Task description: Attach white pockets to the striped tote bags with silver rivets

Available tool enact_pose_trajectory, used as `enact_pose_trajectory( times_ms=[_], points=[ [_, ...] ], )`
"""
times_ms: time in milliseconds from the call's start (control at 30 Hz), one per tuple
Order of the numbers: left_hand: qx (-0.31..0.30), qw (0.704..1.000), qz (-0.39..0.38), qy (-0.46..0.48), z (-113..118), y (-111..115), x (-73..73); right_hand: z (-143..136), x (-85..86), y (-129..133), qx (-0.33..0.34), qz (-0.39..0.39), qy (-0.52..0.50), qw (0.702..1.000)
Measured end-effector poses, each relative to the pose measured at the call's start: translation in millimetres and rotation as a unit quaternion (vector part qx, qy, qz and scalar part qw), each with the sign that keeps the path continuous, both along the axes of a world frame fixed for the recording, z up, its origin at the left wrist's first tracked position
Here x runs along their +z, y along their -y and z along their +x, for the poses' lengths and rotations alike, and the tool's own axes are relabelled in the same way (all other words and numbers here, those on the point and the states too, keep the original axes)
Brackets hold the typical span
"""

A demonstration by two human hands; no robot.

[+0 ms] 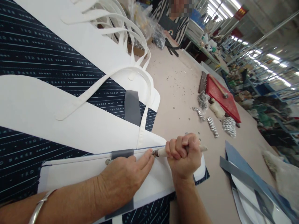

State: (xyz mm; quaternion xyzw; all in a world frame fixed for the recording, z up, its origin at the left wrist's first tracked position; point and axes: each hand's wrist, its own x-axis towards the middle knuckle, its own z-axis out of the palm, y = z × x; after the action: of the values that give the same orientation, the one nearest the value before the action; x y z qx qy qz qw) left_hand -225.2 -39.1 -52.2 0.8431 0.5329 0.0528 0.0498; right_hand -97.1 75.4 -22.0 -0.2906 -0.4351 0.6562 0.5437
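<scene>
My right hand [184, 155] is closed in a fist around a white-handled hand tool with a metal tip [161, 152], held almost level. The tip meets the top edge of a white panel [149, 183]; its exact contact point is hidden by fingers. My left hand [126, 174] lies flat on that panel, fingers stretched out, the fingertips touching beside the tool's tip. A round metal stud [107, 161] sits on the panel left of my left hand. A grey strip [122, 153] crosses the panel's edge, and a white strap [142, 127] runs up from it.
Printed navy fabric pieces with white panels [42, 102] spread over the left. Further right lie a red slab [221, 96] with a hammer [218, 85], strips of metal fittings [212, 127] and grey-blue pieces [252, 183]. A person [173, 21] is across the table [168, 102].
</scene>
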Motion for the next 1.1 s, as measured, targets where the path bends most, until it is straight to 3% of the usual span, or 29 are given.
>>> enact_pose_trajectory(
  times_ms=[133, 267, 433, 667, 833, 967, 1100],
  points=[
    [0.0, 1.0, -0.007, 0.01, 0, 0, -1.3, -6, 1.7, 7, 0.011, 0.031, 0.02, 0.999],
    [0.001, 1.0, -0.003, 0.015, 1, -1, -3.1, -8, 1.9, 22, 0.036, 0.136, 0.111, 0.984],
    [0.043, 0.998, 0.004, 0.051, 3, 1, -5.1, -7, 1.7, 35, 0.059, 0.325, 0.299, 0.895],
    [0.064, 0.99, -0.036, 0.118, 5, 0, -6.0, -15, 2.2, 39, 0.025, 0.29, 0.31, 0.905],
    [0.081, 0.981, -0.026, 0.173, 7, 0, -14.2, -22, 3.7, 44, 0.059, 0.346, 0.364, 0.863],
    [0.065, 0.983, -0.008, 0.171, 7, 2, -17.7, -23, 5.2, 46, 0.044, 0.376, 0.379, 0.844],
    [0.06, 0.982, -0.007, 0.182, 8, 3, -20.4, -28, 11.7, 48, 0.022, 0.455, 0.399, 0.796]
  ],
)
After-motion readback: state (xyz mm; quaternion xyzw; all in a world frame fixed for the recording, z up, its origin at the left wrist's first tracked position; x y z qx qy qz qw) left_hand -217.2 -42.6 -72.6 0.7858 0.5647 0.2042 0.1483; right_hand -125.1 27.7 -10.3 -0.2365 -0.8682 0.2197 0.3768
